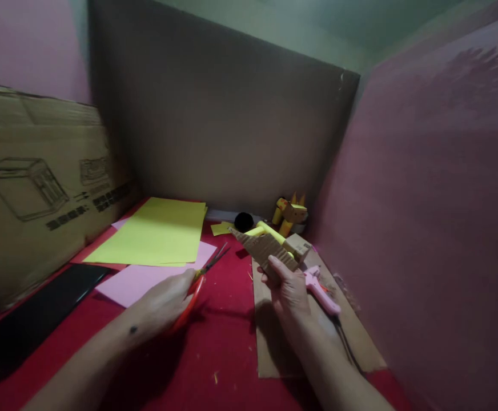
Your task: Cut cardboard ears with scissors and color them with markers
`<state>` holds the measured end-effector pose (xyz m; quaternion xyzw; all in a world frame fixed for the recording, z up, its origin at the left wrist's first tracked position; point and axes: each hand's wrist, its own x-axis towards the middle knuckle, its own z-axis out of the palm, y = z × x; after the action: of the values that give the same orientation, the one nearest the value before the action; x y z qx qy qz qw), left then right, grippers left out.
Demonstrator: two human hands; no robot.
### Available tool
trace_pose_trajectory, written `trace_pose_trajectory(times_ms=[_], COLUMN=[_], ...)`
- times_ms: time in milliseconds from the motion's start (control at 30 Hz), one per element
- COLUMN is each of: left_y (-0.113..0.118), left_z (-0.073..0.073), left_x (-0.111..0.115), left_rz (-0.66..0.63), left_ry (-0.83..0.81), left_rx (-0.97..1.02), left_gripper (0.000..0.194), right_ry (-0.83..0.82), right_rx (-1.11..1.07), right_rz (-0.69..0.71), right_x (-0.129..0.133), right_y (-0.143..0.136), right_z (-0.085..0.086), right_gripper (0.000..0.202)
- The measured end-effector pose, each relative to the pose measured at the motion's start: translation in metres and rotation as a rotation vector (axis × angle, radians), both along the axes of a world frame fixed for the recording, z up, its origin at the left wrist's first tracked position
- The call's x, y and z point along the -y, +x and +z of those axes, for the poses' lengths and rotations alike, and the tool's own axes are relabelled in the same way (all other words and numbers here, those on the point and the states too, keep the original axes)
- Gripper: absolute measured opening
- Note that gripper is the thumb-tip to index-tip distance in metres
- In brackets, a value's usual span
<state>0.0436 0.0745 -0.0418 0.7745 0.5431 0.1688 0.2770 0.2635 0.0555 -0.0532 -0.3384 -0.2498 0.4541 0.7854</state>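
My left hand (169,299) is closed round the orange handles of a pair of scissors (196,297). The dark blades are slightly apart and point away to the right, over the red tabletop. Between thumb and fingers, my right hand (289,288) pinches a piece of corrugated cardboard (264,245) that tapers to a point at its left end. Under my right forearm lies a flat cardboard sheet (274,348), with a pink glue gun (324,294) resting on it. Just behind the held piece are yellow paper tubes (274,233) and a small cardboard block (297,246), both partly covered.
Yellow sheets (155,231) overlap pink paper (135,285) at the left. Nearer me lies a long black panel (30,325). A large cardboard box (39,188) stands on the left. A round black object (244,221) and a cardboard figure (292,212) are at the back. Pink walls flank the table.
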Motion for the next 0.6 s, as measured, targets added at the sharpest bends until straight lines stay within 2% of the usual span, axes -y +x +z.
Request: trace_pose_trajectory(times_ms=[100, 333, 600], left_y=[0.009, 0.021, 0.025], left_z=[0.003, 0.006, 0.004], left_x=[0.009, 0.015, 0.018], left_rz=[-0.079, -0.113, -0.121], left_ry=[-0.076, 0.03, 0.037], left_rx=[-0.09, -0.196, -0.146], left_gripper=[0.015, 0.022, 0.02], right_ry=[-0.011, -0.082, -0.087], right_rx=[-0.025, -0.065, -0.074], right_rz=[0.013, 0.098, 0.125], right_x=[0.001, 0.005, 0.006], right_y=[-0.003, -0.014, -0.02], right_z=[-0.003, -0.016, -0.021], right_gripper=[0.023, 0.021, 0.02])
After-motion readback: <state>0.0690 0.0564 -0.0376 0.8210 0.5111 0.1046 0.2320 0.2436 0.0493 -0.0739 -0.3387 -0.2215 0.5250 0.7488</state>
